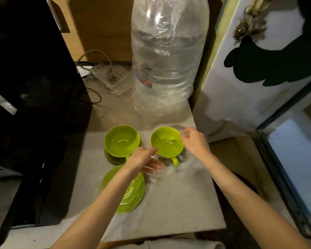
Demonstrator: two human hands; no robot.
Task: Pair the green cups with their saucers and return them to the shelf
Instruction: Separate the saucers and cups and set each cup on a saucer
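Note:
Two green cups stand on the grey shelf surface (178, 203). The left cup (121, 140) sits on a green saucer (113, 159). The right cup (166, 141) rests directly on the surface, its handle pointing toward me. My right hand (196, 142) pinches the right rim of that cup. On the cup's near-left rim my left hand (144, 161) touches with the index finger, the other fingers spread. A second green saucer (133, 193) lies nearer to me, partly hidden under my left forearm.
A large clear plastic water bottle (167, 60) stands behind the cups. A black appliance (31, 105) fills the left side. A power strip with cables (109, 76) lies at the back. A white door (258, 69) stands open on the right.

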